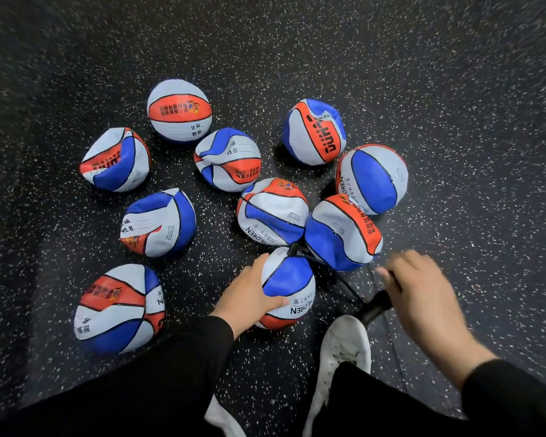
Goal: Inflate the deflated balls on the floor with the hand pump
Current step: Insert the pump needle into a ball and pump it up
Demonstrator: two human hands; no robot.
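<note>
Steadying the nearest ball on the speckled floor, the left hand cups its side while the right hand grips the black hand pump, its hose reaching the ball's top; other balls lie crumpled beyond.

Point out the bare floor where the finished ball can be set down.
Bare floor lies beyond and right of the balls. A smaller gap opens between two crumpled balls. Crowded: the right-hand cluster, pressed together by the pump hose.
</note>
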